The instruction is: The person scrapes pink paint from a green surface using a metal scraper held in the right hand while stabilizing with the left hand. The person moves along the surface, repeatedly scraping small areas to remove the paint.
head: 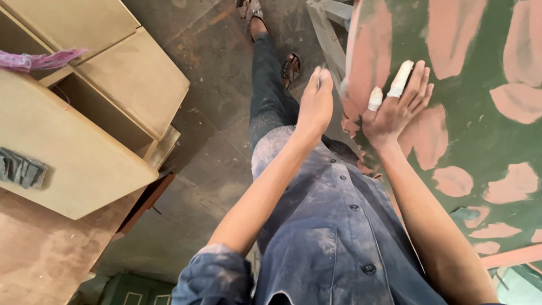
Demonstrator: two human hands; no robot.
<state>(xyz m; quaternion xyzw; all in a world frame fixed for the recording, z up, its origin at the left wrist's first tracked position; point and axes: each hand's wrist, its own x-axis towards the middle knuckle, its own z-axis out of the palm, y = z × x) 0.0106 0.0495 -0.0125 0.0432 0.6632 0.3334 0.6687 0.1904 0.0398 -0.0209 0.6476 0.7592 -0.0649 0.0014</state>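
While the green panel (480, 130) with its pinkish-brown filler patches fills the right side of the view, the right hand (395, 110) is laid flat on its left part, close to the panel edge, fingers stretched out and slightly fanned, nothing gripped in it. Two of its fingers (400, 79) are wrapped in white tape. The left hand (316, 104) is held just beside that edge, over the floor (214, 169), with fingers straight and closed together; whether its fingertips touch the panel edge cannot be told, and no object is seen in it. The panel is cut off at the top, right and bottom of the frame, and its support is mostly hidden, only a pale frame piece (327, 34) being seen above the left hand. Both forearms are extended forward from a dusty blue shirt (333, 237). Beige cabinets (96, 101) are seen well apart at the left.
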